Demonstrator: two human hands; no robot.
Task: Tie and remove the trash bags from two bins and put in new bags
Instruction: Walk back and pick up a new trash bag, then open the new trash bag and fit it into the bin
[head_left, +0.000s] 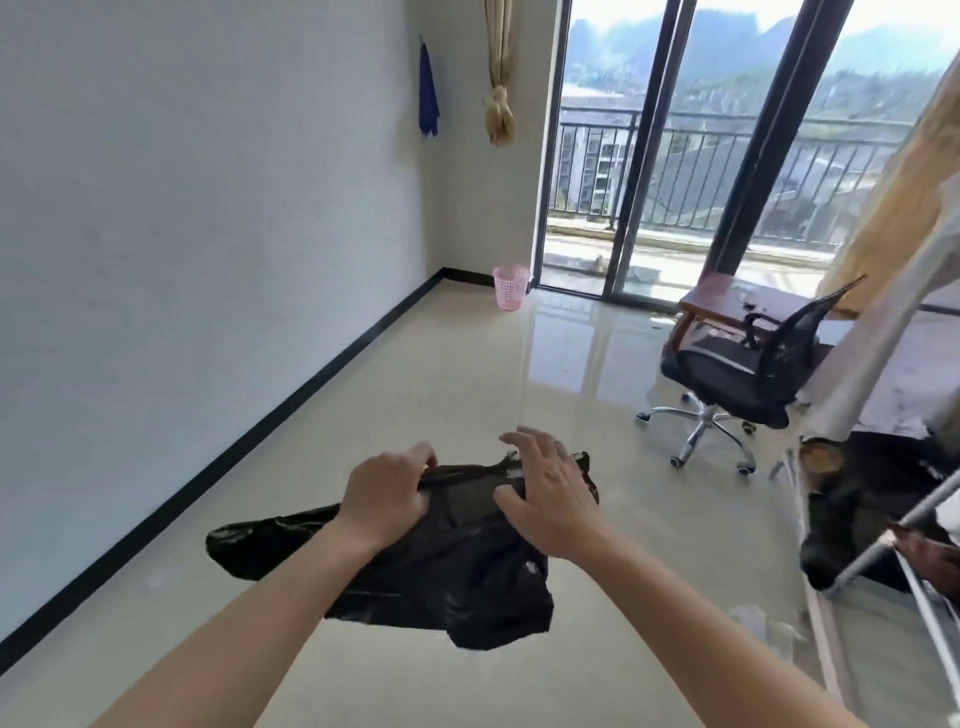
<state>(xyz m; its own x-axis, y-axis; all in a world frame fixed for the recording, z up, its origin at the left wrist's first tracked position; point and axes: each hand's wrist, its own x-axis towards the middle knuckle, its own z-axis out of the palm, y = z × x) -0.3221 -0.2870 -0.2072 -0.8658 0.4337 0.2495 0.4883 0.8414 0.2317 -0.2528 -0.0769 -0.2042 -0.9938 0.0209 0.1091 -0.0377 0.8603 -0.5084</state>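
Note:
A flat black trash bag (447, 566) hangs in the air in front of me, above the tiled floor. My left hand (387, 496) grips its top edge with curled fingers. My right hand (550, 491) is spread over the bag's upper right part, fingers straight and splayed, thumb against the plastic. A pink mesh bin (511, 287) stands far off in the corner by the balcony door; no bag shows in it.
A black office chair (737, 374) and a wooden desk (727, 306) stand at the right. White frame poles (893, 540) and dark clutter sit at the far right. A white wall with black skirting runs along the left. Sliding glass doors (649, 156) lead to a balcony.

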